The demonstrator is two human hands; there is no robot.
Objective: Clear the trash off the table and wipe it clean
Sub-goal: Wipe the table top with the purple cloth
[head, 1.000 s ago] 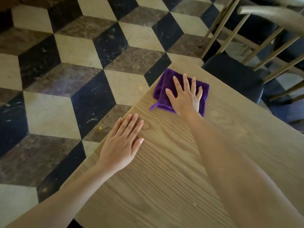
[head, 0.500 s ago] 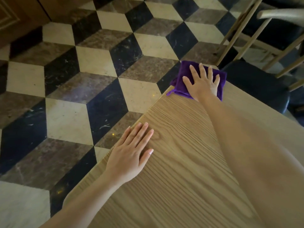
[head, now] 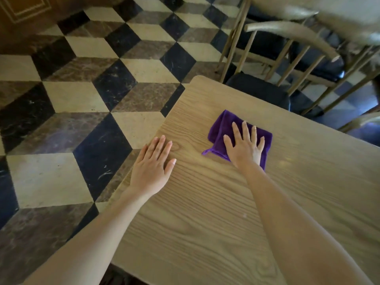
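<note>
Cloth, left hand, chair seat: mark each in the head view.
cloth (head: 221, 125): head view, bare purple corner beyond the fingers.
left hand (head: 151, 167): head view, back of the hand, flat on the table.
chair seat (head: 257, 90): head view, middle of the dark cushion.

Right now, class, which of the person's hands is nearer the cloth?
The right. The right hand lies flat on the cloth; the left hand rests on the table beside it, apart.
</note>
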